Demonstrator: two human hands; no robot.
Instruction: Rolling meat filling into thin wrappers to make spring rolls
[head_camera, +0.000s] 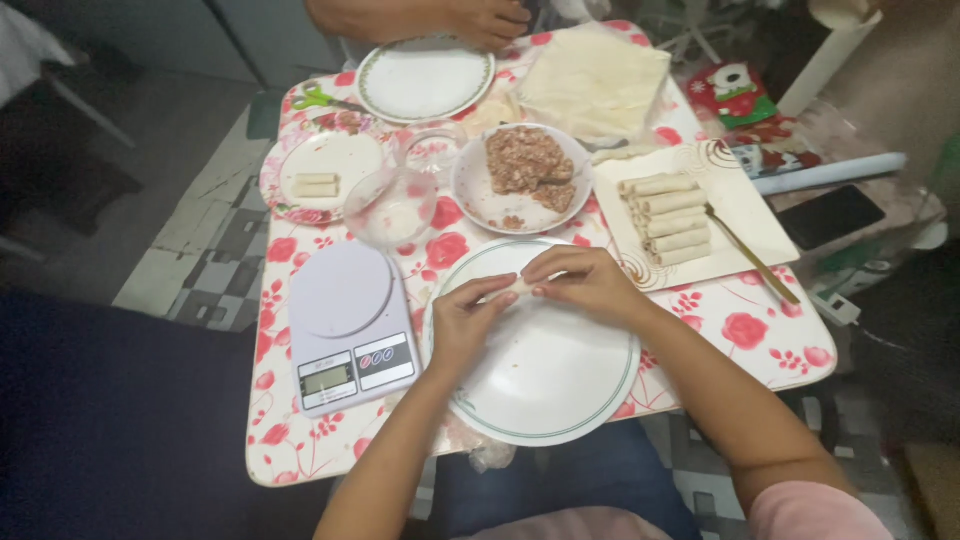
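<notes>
The counter (300, 440), under a cloth printed with red flowers, is crowded from edge to edge. Its largest item is the round white plate (560, 380) with a green rim at six o'clock, which overhangs the near edge; a lean on it could plausibly tip it toward the person's lap.

At one o'clock lies a stack of pale wrappers (595, 80), uncovered, so they may dry and crack when rolled. At three o'clock a square tray (740, 215) carries a row of finished rolls (668, 220), with a long thin utensil (750, 258) resting on the tray's near side.

A white kitchen scale (348, 325) sits at eight o'clock, just beside the plate; an elbow could nudge it. The bowl of minced filling (525, 165) stands near the centre, and a clear glass bowl (392, 205) sits just to its left. At ten o'clock a flowered plate (325, 170) holds two more rolls. Another person's hand (490, 20) rests at twelve o'clock by a second green-rimmed plate (425, 78).

Over the big plate's far part, the left hand (465, 320) and right hand (585, 283) meet on a small pale roll (522, 288), fingers curled closed around its ends. Squeezing too hard could probably split the thin wrapper and push filling out; a loose grip might let it unroll.
</notes>
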